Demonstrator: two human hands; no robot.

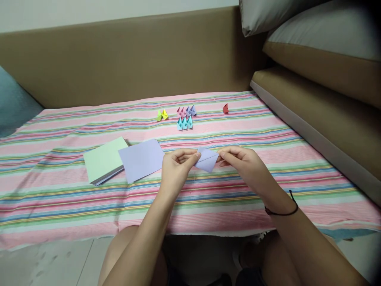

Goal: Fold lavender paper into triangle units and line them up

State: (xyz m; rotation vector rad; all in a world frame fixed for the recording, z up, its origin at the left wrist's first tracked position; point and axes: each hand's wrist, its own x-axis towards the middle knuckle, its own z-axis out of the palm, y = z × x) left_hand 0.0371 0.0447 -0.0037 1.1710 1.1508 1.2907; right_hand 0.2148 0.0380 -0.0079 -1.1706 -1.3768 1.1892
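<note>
A small lilac paper (206,159), partly folded into a pointed shape, is held just above the striped cloth (59,198). My left hand (176,167) pinches its left end and my right hand (245,163) pinches its right end. To the left lie a flat lilac sheet (141,159) and a stack of paper with a pale green sheet on top (104,159). Farther back sit small folded paper pieces: yellow-green ones (162,115), pink and lilac ones (186,111), light blue ones (184,123) and a single red one (225,108).
A brown padded backrest (119,59) runs along the far side. Brown and grey cushions (321,79) are stacked at the right. A grey-blue cushion (14,103) sits at the far left. My knees and pale floor show below the cloth's near edge.
</note>
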